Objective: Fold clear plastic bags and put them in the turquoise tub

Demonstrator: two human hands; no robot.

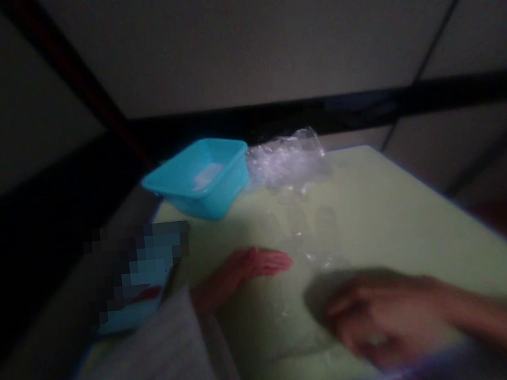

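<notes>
My left hand [267, 261] lies flat on the pale yellow-green table [399, 212], its fingers stretched out together and nothing in them. My right hand [383, 321] is nearer the table's front edge, with its fingers curled inward. Blur and the bent fingers hide what it holds, if anything. Between and beyond the hands, thin clear plastic [323, 259] catches small glints on the tabletop. Its outline is too faint to make out fully.
A turquoise plastic basin [230, 186] with something white inside stands at the table's far left corner. Beside it lies a crumpled clear plastic bag [286, 160]. A pixelated light-blue flat object [161, 252] sits along the left edge. A wall rises behind.
</notes>
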